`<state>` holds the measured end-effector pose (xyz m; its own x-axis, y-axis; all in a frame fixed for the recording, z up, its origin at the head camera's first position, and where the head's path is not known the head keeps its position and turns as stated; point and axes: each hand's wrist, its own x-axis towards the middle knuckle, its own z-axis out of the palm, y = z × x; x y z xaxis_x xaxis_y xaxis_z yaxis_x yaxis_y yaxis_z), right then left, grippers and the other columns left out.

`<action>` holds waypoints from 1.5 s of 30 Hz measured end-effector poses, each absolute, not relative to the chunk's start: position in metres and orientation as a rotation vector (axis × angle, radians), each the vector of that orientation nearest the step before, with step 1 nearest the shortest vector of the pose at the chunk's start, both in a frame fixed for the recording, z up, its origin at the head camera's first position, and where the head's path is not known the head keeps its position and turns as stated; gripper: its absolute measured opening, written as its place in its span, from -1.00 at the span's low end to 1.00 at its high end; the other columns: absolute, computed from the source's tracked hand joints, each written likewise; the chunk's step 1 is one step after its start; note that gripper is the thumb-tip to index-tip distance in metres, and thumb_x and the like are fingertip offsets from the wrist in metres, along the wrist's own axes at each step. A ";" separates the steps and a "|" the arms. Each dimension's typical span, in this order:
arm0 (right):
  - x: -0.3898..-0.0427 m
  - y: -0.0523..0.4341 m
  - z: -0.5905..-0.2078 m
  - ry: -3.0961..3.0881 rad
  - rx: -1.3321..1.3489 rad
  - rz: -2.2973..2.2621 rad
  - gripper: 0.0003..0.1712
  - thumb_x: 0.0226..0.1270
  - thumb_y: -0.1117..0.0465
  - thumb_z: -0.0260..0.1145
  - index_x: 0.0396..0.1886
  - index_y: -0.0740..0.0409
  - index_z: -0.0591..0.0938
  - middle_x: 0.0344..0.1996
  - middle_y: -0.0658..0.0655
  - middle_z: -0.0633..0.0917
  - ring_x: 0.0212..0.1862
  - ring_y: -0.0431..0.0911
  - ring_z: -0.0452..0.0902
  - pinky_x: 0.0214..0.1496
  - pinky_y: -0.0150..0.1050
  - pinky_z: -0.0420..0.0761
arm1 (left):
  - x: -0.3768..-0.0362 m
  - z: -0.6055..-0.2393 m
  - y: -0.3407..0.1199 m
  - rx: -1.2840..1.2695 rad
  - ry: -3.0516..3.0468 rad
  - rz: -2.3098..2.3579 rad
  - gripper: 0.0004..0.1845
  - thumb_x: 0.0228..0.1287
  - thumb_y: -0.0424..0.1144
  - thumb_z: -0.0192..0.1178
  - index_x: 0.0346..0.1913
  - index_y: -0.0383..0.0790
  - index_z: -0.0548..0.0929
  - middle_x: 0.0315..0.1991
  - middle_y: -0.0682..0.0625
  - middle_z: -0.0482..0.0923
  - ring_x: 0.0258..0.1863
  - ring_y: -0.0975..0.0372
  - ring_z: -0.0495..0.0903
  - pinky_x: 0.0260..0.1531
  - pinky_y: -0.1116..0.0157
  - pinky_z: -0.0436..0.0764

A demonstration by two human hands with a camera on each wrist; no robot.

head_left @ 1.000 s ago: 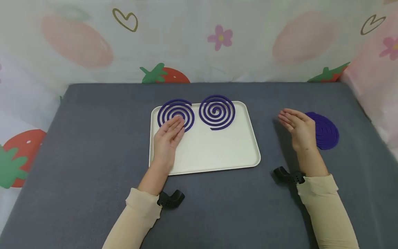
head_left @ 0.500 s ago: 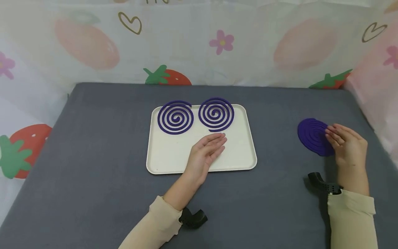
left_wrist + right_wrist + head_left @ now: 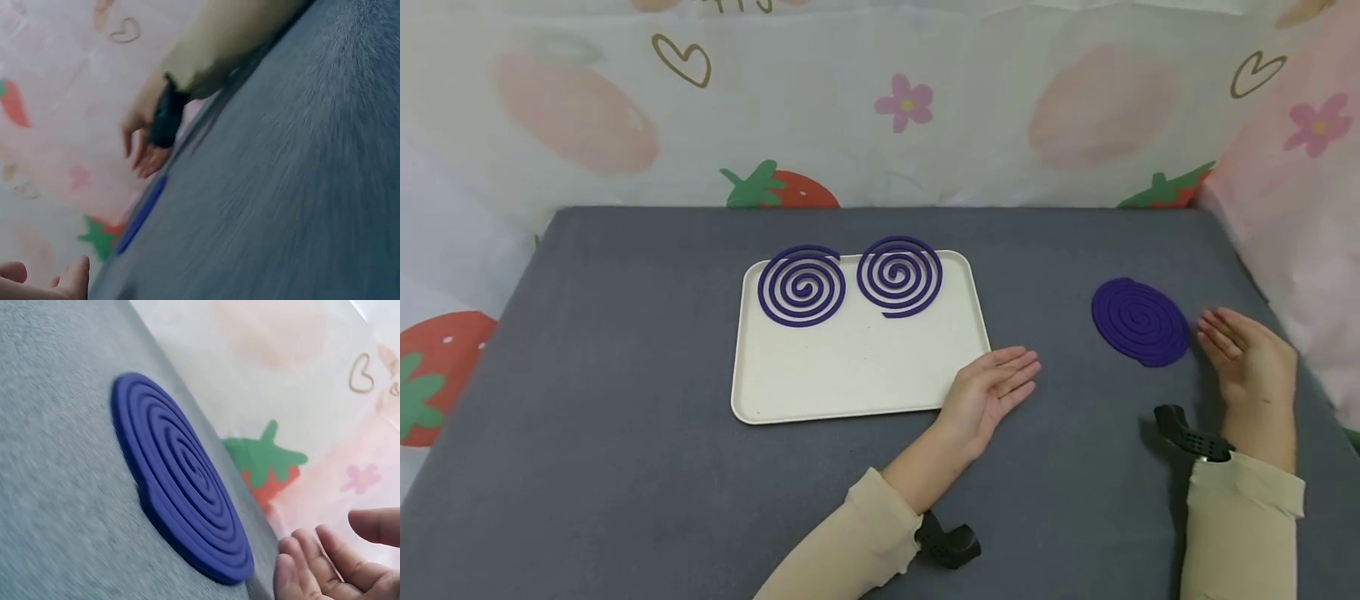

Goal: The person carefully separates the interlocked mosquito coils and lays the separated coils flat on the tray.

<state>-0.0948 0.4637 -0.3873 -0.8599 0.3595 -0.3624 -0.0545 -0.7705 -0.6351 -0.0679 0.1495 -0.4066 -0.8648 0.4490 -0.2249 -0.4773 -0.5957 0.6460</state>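
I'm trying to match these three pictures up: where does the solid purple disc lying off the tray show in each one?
Head view: purple disc lies right of the tray, on the grey cloth just left of the right hand.
Left wrist view: a thin blue strip, seen edge-on.
Right wrist view: large, centre.
Shared landmark: the right hand beside it.

From my remote feed I'm seeing a cream tray (image 3: 865, 392) sitting on the grey table cover (image 3: 625, 458), with two open purple spiral coils (image 3: 801, 285) (image 3: 899, 276) lying side by side along its far edge. Behind the table, a pale backdrop sheet (image 3: 880, 108) printed with strawberries, hearts and little flowers is hanging.
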 end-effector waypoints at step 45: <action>-0.103 0.478 -0.399 -1.091 -0.224 3.390 -0.55 0.56 0.28 -0.25 0.03 0.43 0.53 -0.03 0.44 0.58 0.05 0.22 0.52 0.12 -0.01 0.53 | -0.099 -0.427 0.213 -0.147 0.812 2.376 -0.51 0.40 -0.51 -0.24 0.36 -0.58 0.09 0.34 -0.37 0.16 0.35 -0.08 0.16 0.35 0.10 0.13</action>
<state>-0.1032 0.4777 -0.3995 -0.9029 -0.3563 -0.2405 0.4297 -0.7317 -0.5291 -0.0992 0.2130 -0.4271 -0.8039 0.5199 -0.2889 -0.5880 -0.6214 0.5177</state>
